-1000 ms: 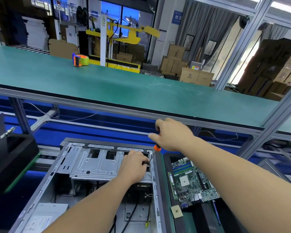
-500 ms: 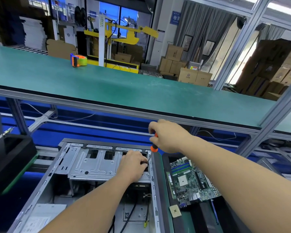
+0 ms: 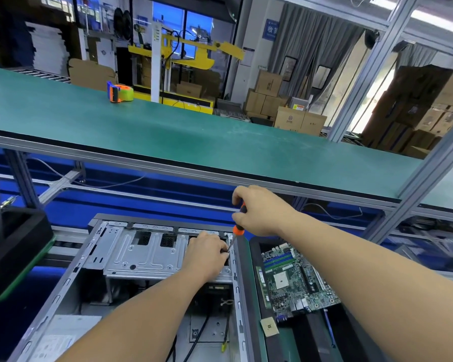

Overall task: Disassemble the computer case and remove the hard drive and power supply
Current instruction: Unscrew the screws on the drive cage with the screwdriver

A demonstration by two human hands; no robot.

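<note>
While right hand grips the orange-and-black screwdriver, its tip sits at left hand. Left hand's fingers are curled on the open grey metal computer case.

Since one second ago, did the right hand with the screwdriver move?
No. The right hand keeps the screwdriver at the same right rail of the computer case.

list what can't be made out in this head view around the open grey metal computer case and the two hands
- Screwdriver tip and screw: the orange-and-black screwdriver shaft ends behind the left hand.
- Hard drive: unseen under the silver metal drive cage.
- Open grey metal computer case: near end cut off by the bottom edge, forearms across it.
- White label on the case floor: print too small and blurred.
- Right hand hides most of the handle.
</note>
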